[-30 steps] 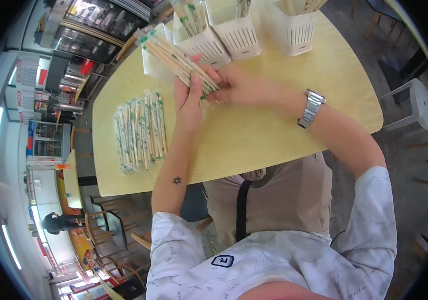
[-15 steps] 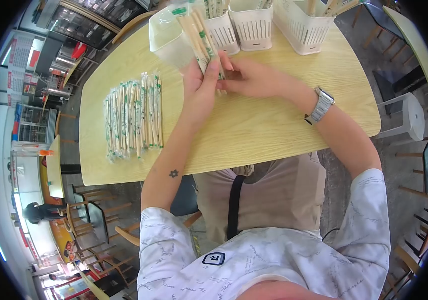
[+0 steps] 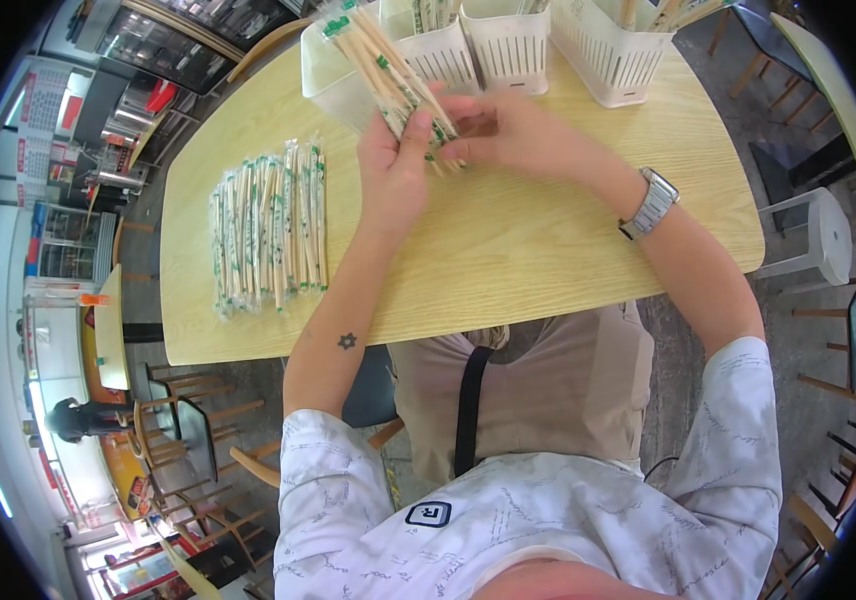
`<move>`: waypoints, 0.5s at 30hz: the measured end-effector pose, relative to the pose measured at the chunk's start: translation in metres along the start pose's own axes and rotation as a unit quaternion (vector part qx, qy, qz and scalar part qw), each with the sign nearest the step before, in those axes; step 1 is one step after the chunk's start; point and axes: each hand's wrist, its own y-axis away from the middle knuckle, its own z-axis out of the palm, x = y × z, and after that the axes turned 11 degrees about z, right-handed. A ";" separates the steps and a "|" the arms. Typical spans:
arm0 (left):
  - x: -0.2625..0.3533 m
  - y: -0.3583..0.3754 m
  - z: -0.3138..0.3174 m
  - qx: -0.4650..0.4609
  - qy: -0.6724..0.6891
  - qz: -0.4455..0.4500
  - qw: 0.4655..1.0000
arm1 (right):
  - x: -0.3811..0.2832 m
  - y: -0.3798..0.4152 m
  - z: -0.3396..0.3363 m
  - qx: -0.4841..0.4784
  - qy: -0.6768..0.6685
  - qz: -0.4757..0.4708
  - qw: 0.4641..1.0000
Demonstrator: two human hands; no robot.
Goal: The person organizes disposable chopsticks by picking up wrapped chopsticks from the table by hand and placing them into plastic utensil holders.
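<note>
My left hand [image 3: 395,170] is closed around a bundle of wrapped chopsticks [image 3: 385,70], which tilts up and to the left above the table. Clear plastic with green markings covers the sticks. At the bundle's lower right, the curled fingers of my right hand [image 3: 503,132] pinch the chopsticks near their lower ends; that hand is slightly blurred. To the left, a flat row of wrapped chopsticks [image 3: 270,232] lies side by side on the table. Just behind the held bundle stands a white plastic basket [image 3: 333,85], partly hidden by it.
Along the far edge of the wooden table [image 3: 548,240] stand more white slotted baskets [image 3: 506,55], holding chopsticks. One larger basket [image 3: 616,62] is at the right. A white stool [image 3: 820,235] and several chairs stand around on the floor.
The held bundle has tilted further left, and its sticks look more fanned out. My right hand has shifted slightly right along with its lower ends. The row on the table is unchanged.
</note>
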 end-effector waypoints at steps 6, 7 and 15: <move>-0.004 -0.001 -0.001 0.011 0.014 0.012 1.000 | 0.003 -0.007 -0.010 0.024 0.044 0.041 0.998; -0.005 -0.002 -0.001 0.010 0.021 0.017 1.000 | 0.002 -0.006 -0.010 0.023 0.039 0.039 0.998; -0.003 -0.001 0.002 0.011 0.044 0.009 0.999 | -0.008 0.003 -0.008 0.017 0.119 0.044 0.992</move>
